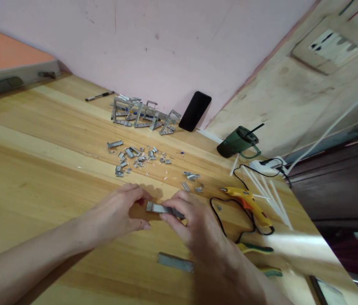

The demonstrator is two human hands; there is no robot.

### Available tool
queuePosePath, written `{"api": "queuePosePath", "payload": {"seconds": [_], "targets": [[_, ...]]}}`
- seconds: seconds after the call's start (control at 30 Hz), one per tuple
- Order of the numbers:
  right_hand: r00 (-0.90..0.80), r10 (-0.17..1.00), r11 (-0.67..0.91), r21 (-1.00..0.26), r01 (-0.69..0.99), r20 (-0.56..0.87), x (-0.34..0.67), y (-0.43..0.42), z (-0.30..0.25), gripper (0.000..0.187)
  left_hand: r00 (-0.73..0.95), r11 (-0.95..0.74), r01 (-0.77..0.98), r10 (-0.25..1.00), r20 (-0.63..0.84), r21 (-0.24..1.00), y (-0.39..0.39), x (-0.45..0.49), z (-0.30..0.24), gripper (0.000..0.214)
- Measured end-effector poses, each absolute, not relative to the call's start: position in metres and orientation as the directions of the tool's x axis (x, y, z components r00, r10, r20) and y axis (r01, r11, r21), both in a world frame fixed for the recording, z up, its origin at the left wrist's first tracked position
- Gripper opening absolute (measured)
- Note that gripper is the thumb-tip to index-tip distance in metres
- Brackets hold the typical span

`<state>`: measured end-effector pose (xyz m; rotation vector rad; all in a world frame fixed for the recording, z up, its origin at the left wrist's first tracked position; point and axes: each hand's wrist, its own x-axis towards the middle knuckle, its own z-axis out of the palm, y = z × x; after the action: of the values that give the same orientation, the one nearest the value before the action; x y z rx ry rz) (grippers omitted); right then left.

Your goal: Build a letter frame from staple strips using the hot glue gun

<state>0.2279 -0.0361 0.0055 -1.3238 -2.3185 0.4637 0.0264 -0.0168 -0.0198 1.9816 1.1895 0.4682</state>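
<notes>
My right hand [185, 216] pinches a grey metal piece [156, 207] that looks like a strip of staples, its far end pointing left. Just left of that end, my left hand [125, 212] has thumb and fingers apart, with nothing between them. A longer grey strip [175, 262] of the same look lies on the wooden table [55, 190], nearer to me. Beyond the hands, several short broken-off pieces [130, 153] are scattered, and a smaller group [191, 176] lies to the right.
Small frames built from grey strips [144, 114] stand by the wall, near a pen [99, 96] and a leaning phone [195, 111]. On the right are a green mug [236, 142], a yellow glue gun [249, 203] with its cord, white sticks [271, 195] and green-yellow plier handles [257, 248].
</notes>
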Motion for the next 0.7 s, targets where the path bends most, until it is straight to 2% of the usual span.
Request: {"api": "queuePosePath", "payload": {"seconds": [0.07,0.13,0.27,0.4,0.57,0.7], "targets": [[-0.366,0.917,0.390,-0.549,0.739,0.158,0.236,-0.029,0.005,0.007,0.513,-0.361,0.675,0.857,-0.057,0.644,-0.012,0.028,-0.021,0.034],[-0.296,0.953,0.274,-0.621,0.734,0.071,0.245,-0.022,0.003,0.006,0.541,-0.422,0.728,0.838,-0.074,0.541,-0.008,0.032,-0.022,0.030],[-0.226,0.962,0.049,-0.714,0.699,-0.155,0.259,-0.011,-0.009,0.011,0.559,-0.466,0.759,0.825,-0.088,0.455,-0.001,0.041,-0.025,0.019],[-0.258,0.935,-0.026,-0.771,0.636,-0.244,0.260,-0.011,-0.020,0.012,0.560,-0.474,0.762,0.825,-0.080,0.441,0.001,0.044,-0.028,0.012],[-0.301,0.928,-0.004,-0.810,0.586,-0.222,0.260,-0.017,-0.024,0.011,0.572,-0.481,0.752,0.816,-0.086,0.450,0.003,0.039,-0.027,0.011],[-0.299,0.935,0.023,-0.806,0.592,-0.193,0.261,-0.020,-0.026,0.010,0.549,-0.370,0.705,0.824,-0.137,0.605,0.003,0.033,-0.022,0.013]]}}
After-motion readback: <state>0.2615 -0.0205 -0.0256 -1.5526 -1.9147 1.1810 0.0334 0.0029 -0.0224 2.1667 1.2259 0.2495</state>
